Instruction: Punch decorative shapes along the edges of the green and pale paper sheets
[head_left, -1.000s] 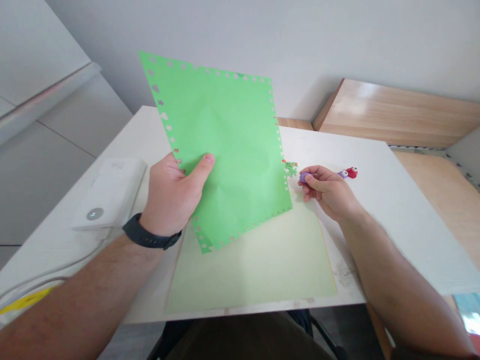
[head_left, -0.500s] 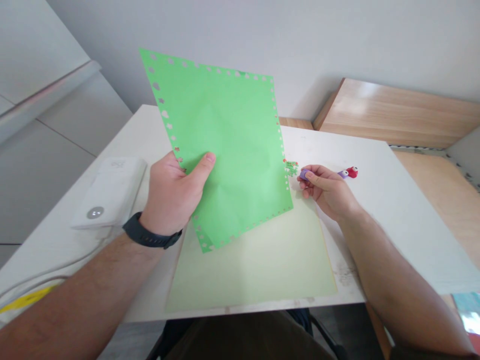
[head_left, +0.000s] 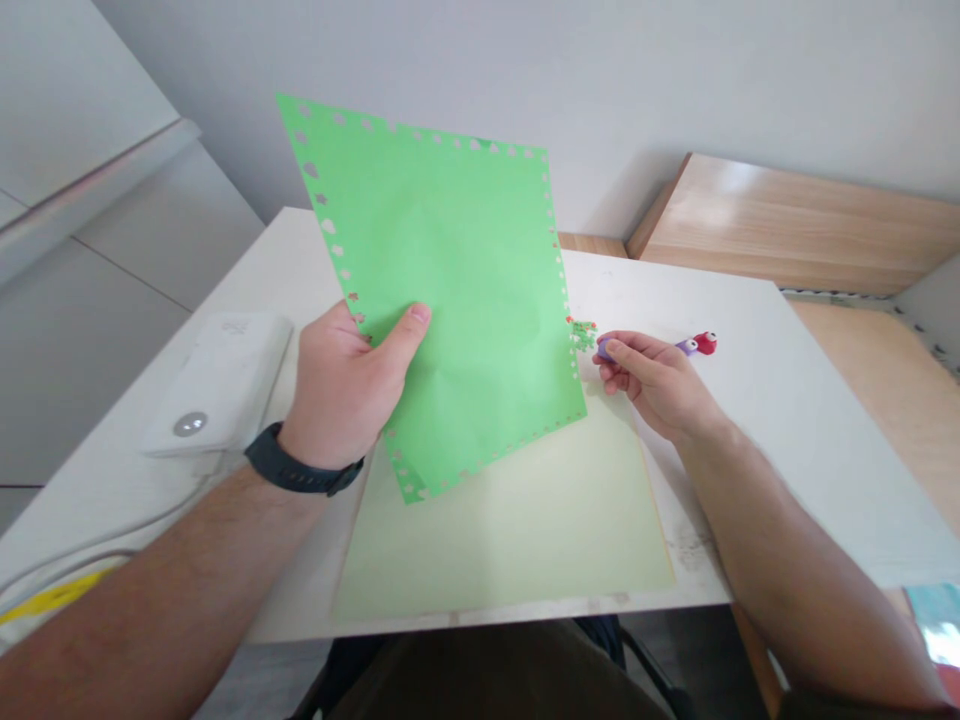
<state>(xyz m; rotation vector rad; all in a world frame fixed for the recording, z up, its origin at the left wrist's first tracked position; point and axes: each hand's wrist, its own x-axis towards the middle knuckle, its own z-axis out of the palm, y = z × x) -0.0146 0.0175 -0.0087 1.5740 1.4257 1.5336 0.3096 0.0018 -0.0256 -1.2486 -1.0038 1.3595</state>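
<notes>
Green sheet (head_left: 457, 290) stands tilted, pinched between left hand (head_left: 341, 395) fingers (head_left: 407, 332); right hand (head_left: 661, 388) fingers (head_left: 637, 350) grip a purple object (head_left: 604, 351).

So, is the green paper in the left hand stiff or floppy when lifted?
Probably light and fairly stiff: the green paper stands upright from one edge pinch by the left hand. Its punched border likely tears easily.

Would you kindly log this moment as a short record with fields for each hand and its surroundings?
Left hand: holds the green sheet tilted up above the white table
Sheet edges: lined with punched shaped holes
Right hand: pinches a purple craft punch beside that sheet's right edge
On table: pale yellow sheet lying flat, green scraps, red punch, white device at left
</notes>
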